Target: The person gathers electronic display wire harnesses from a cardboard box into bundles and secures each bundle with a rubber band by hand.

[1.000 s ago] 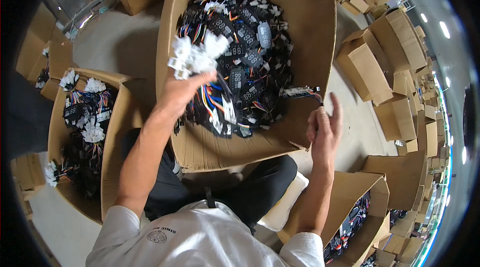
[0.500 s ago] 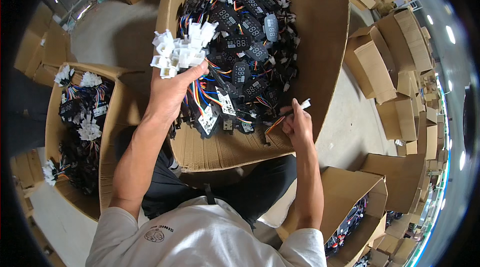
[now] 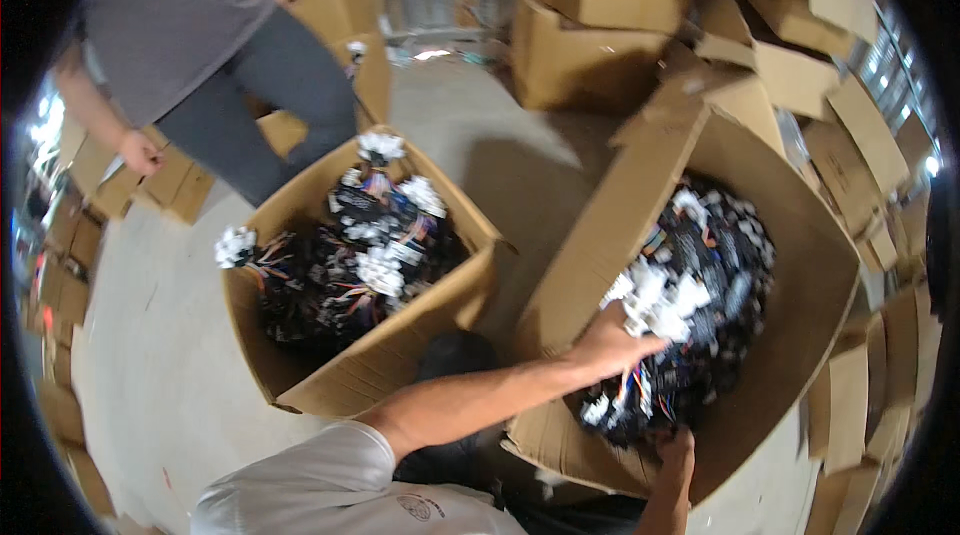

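My left hand (image 3: 608, 343) is closed around a bunch of wire harnesses with white plug connectors (image 3: 665, 303). The connectors stick out above the fist, and coloured wires (image 3: 632, 390) hang below it. The bunch is over the right-hand cardboard box (image 3: 600, 235), which holds a heap of small black display boards (image 3: 735, 280) with wires. My right hand (image 3: 676, 447) is low in the near part of that box, against the dark boards. Its fingers are blurred and partly lost in the dark, so any grip is unclear.
A second open box (image 3: 390, 375) stands to the left, with bundled boards (image 3: 370, 225) and white connector clusters inside. Beyond it stands another person (image 3: 190, 55), one hand (image 3: 140, 152) hanging down. Stacked cartons (image 3: 590, 55) line the back and right.
The view has swung left, bringing the other person and the left box further into sight. My left hand still grips the bunch. My right hand has moved in under it.
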